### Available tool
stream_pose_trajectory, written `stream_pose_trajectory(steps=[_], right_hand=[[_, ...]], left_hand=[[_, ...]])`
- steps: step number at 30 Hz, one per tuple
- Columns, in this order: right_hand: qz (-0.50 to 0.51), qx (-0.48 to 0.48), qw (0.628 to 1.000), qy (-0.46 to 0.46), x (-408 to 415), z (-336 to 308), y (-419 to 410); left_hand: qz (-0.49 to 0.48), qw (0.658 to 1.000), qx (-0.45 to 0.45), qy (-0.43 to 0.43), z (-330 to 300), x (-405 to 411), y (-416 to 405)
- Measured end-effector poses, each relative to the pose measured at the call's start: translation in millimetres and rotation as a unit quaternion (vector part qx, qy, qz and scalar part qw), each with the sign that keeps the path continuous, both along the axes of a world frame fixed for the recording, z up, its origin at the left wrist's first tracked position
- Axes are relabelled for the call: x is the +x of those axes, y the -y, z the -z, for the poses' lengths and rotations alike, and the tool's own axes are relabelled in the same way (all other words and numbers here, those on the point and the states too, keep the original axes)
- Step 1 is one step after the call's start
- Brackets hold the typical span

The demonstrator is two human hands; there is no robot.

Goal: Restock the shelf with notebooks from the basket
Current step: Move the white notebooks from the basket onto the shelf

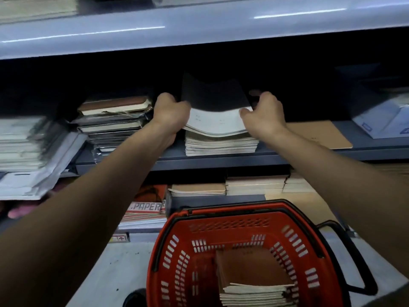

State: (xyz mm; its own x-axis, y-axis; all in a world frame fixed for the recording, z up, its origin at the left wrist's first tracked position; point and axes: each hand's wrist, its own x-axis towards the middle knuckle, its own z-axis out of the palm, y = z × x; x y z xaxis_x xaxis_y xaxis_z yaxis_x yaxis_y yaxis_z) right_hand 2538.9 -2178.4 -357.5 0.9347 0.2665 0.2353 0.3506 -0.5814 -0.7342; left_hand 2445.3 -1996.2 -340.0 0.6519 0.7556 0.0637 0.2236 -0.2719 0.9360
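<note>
Below your arms, the red basket (243,258) holds more notebooks (254,282), straight beneath the shelf stack (221,145). Your left hand (170,111) and right hand (265,114) each grip a side of the sagging bundle (215,122) resting on that stack. Lower it evenly, square the edges with the stack, then release.

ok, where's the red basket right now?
Head view, bottom centre: the red basket sits on the floor below the shelves, between the person's forearms, with notebooks inside.
</note>
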Motion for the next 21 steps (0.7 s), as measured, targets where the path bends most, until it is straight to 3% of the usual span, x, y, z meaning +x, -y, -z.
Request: stream_pose_trajectory(steps=[8, 14, 21], right_hand=[[-0.028, -0.080, 0.995, 0.061, 15, 27, -3], [-0.049, -0.133, 0.980, 0.141, 11, 32, 0], [-0.073, -0.133, 0.981, 0.124, 7, 31, 9]], left_hand=[[-0.004, 0.998, 0.050, -0.050, 21, 13, -11], [-0.010, 0.998, 0.027, -0.047, 28, 12, -13], [0.004, 0.999, -0.002, -0.037, 26, -11, -9]])
